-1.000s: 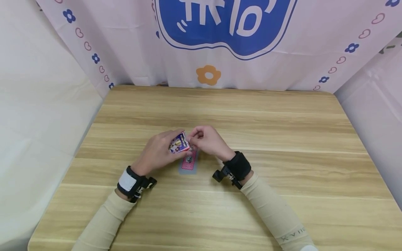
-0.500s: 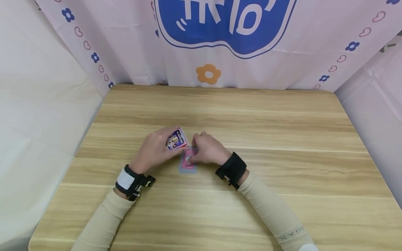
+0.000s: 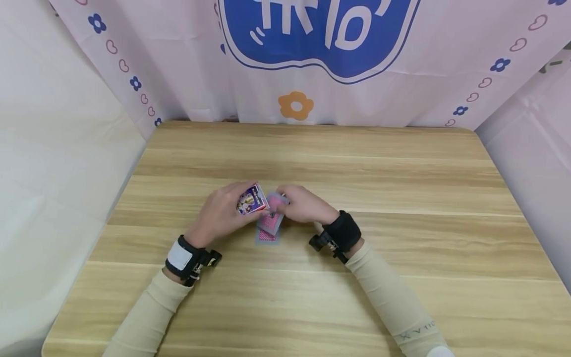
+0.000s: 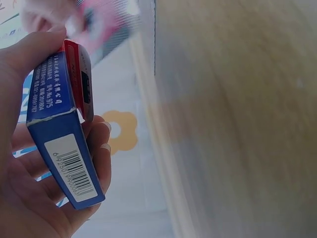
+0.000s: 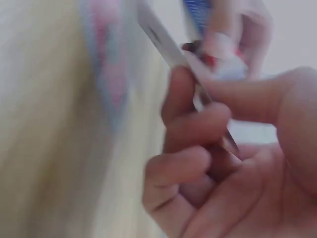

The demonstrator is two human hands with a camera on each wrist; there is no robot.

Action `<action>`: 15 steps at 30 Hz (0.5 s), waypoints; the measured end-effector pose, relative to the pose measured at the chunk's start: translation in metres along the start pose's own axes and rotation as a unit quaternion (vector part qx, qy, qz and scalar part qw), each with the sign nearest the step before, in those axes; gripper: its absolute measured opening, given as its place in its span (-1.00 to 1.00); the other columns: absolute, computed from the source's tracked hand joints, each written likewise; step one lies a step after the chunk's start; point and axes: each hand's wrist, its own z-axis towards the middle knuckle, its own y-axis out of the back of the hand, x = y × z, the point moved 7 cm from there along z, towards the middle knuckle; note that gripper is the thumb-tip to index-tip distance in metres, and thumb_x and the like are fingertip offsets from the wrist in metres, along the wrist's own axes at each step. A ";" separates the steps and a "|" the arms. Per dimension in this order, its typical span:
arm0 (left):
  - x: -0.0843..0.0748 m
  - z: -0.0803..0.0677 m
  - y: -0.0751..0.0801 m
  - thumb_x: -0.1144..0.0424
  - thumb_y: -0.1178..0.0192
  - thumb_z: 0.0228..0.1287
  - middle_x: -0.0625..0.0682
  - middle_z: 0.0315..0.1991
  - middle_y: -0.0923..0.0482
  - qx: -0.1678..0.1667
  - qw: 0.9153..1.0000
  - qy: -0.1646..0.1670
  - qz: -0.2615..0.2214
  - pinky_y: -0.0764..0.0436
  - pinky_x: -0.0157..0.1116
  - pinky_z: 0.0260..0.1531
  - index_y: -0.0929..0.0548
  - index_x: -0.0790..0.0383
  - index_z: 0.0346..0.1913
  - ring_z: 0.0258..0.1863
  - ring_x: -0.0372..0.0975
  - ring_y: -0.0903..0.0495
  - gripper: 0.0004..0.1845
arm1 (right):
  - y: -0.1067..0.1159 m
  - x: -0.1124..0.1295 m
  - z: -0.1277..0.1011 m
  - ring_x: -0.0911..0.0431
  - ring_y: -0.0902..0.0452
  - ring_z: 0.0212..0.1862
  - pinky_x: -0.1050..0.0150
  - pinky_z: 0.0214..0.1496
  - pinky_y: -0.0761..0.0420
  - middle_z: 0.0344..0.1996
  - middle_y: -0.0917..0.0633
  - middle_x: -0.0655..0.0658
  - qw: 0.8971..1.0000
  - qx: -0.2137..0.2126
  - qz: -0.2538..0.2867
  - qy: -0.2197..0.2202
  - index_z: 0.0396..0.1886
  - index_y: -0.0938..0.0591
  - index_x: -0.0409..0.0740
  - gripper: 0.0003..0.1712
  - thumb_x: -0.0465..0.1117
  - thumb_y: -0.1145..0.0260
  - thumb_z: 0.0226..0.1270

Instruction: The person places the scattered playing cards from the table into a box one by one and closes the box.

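Nearest to me, a pink-backed card (image 3: 266,237) lies flat on the wooden table (image 3: 401,198), between the two wrists. Half a second ago the right hand (image 3: 303,204) was pressing down on this pile; now it has risen a little and pinches one card (image 3: 273,218) between thumb and curled fingers, tilted, with its lower edge still close to the pile, so I judge that a card is being moved between the table and the box. Just left of it, the left hand (image 3: 223,212) holds the card box (image 3: 252,200), its fingers curled around it. The box is blue, with a barcode label (image 4: 73,168) and a red open end. Behind hangs a pink curtain (image 3: 312,49).
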 end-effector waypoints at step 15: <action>-0.001 0.000 -0.004 -0.17 -0.55 0.15 0.22 0.14 -0.75 0.025 1.000 0.012 -0.004 -0.70 -0.17 -0.23 -0.57 0.28 0.40 -0.12 -0.10 -0.76 -0.13 | 0.035 0.004 -0.009 0.08 -0.63 -0.09 0.32 -0.10 -0.56 0.05 -0.73 -0.22 0.974 -0.174 0.143 -0.012 0.34 -0.57 -0.27 -0.58 -0.22 -0.16 0.60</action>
